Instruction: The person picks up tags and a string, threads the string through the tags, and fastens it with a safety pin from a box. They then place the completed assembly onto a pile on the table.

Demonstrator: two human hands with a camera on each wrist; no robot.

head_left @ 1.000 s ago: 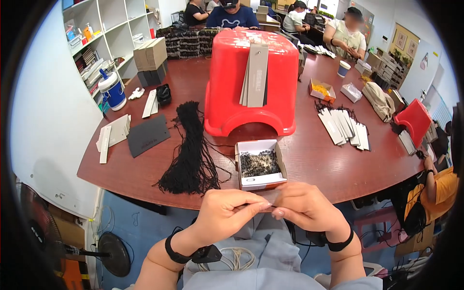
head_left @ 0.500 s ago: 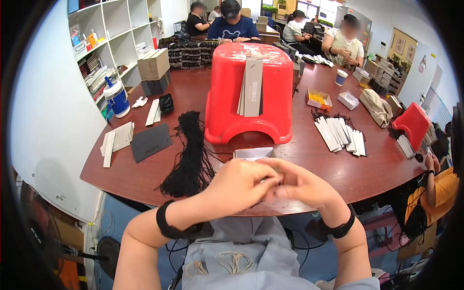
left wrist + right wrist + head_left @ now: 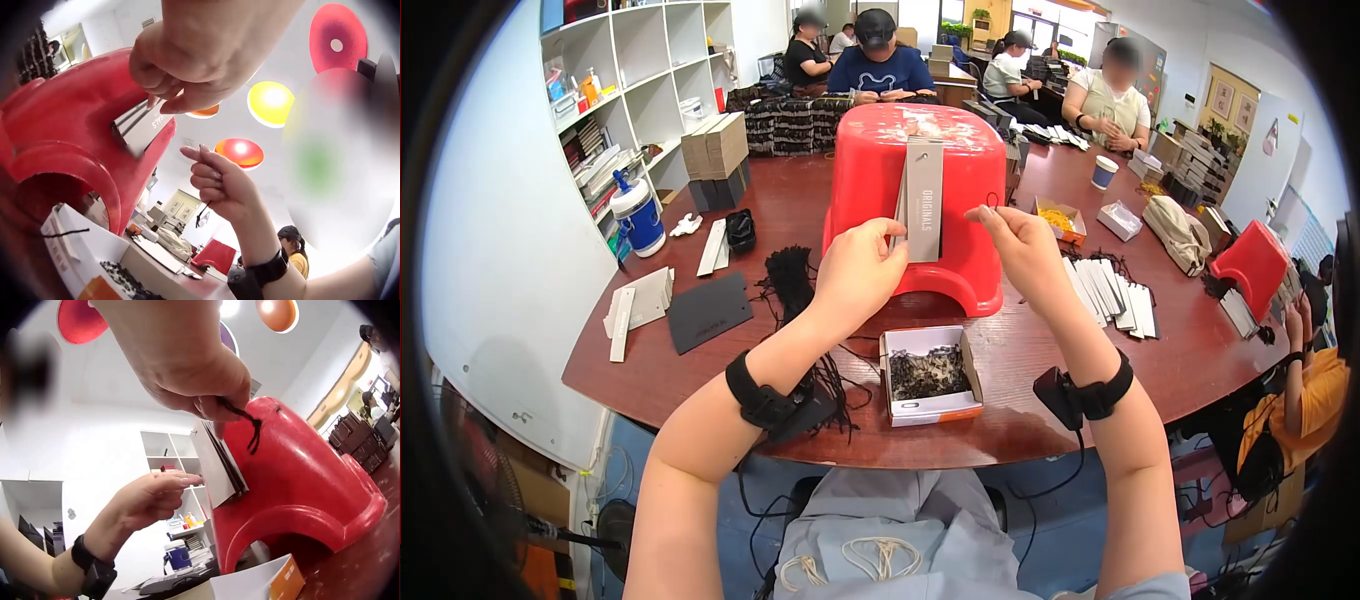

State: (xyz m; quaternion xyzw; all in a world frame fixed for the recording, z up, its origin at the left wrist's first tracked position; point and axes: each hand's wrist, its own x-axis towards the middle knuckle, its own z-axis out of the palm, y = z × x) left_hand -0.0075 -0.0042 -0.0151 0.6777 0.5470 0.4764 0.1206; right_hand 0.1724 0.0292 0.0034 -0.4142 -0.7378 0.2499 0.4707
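Note:
In the head view, several grey hang tags (image 3: 924, 185), the front one printed ORIGINALS, hang against the upturned red plastic stool (image 3: 870, 150). My left hand (image 3: 860, 265) is at their left edge, its index finger and thumb parted and the fingertips right beside the tags. My right hand (image 3: 1028, 248) is raised at the stool's right side and pinches a thin black cord (image 3: 253, 428). The cord's looped end sticks out past the fingertips. Below the hands, a small white box (image 3: 930, 412) holds a tangle of black and pale small pieces.
Left of the box lies a bundle of black cords (image 3: 795, 285), with a dark grey card (image 3: 712, 312) farther left. More tags (image 3: 1105, 290) lie at the right. A blue and white jug (image 3: 637, 215) stands at the left edge. Other people sit around the table.
Both hands have risen from above the box to the stool's front and moved apart. The left has come to the tags; the right carries the cord to the stool's right side.

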